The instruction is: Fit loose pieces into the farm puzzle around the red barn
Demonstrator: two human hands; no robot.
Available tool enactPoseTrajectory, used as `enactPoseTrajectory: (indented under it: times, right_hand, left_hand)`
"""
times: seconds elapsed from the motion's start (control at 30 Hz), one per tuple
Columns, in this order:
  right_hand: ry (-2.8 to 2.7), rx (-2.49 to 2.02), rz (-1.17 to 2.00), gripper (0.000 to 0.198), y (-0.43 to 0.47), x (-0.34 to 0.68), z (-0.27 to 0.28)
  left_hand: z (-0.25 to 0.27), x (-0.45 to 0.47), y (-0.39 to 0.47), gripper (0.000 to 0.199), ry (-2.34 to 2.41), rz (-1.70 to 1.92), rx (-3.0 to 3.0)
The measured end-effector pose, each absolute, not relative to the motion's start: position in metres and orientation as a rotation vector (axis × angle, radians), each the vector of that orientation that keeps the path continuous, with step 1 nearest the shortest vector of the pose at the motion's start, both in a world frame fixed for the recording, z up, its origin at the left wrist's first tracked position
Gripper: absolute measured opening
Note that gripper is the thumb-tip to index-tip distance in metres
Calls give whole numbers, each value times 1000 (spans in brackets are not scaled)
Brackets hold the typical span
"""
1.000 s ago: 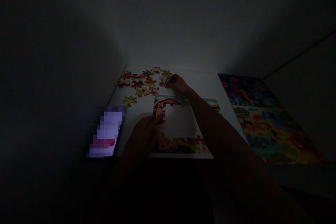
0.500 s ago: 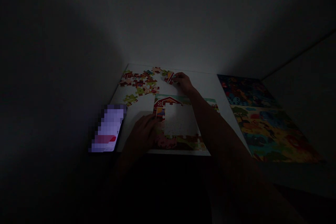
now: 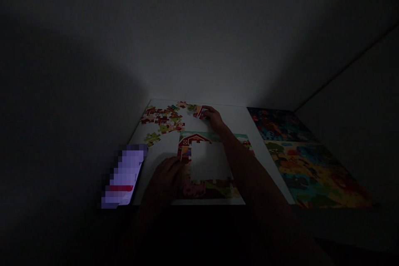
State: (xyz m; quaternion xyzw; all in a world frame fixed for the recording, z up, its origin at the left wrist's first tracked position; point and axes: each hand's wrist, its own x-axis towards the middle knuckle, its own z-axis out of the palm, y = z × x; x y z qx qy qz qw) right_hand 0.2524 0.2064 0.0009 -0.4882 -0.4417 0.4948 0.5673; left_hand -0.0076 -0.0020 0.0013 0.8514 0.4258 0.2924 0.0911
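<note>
— Puzzle piece (image 3: 202, 112), red and white, sits at the far edge of the white table (image 3: 240, 117), just right of the loose pile. The right hand (image 3: 213, 117) is on it, fingertips pinched round its right side

— Lifted or lying flat?

— Cannot tell; the light is too dim. The fingers are curled close together on the piece, that much shows

— And the other hand?

— The left hand (image 3: 165, 178) lies near the front edge of the table, fingers spread fairly flat, touching the left border of the half-built barn puzzle (image 3: 208, 162). It grips nothing that I can make out

— What does that puzzle look like?

— A red barn at its far left corner, coloured border all round, and a blank white middle where pieces are missing. The right forearm crosses its right side

— Around that?

— The pile of loose pieces (image 3: 162, 118) is spread over the far left part of the table. A lit phone (image 3: 123, 176) lies at the near left corner, just left of the left hand. To the right, beside the table, lie two finished colourful puzzles (image 3: 299, 158), one farther, one nearer
</note>
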Motion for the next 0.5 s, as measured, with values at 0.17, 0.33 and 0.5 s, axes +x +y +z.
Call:
enactPoseTrajectory:
  times: [0.17,0.33,0.5]
  right_hand:
    - [-1045,-1097,1229,48,205,255,2]
    - [-1042,-1096,1298,47,200,255,8]
    - [-1036,-1086,1274,44,195,258,6]
  left_hand:
    - [1,-8,-2,33,1268,920,2557]
    - [4,-9,-2,35,1260,895,2572]
    - [8,-8,-2,33,1253,875,2518]
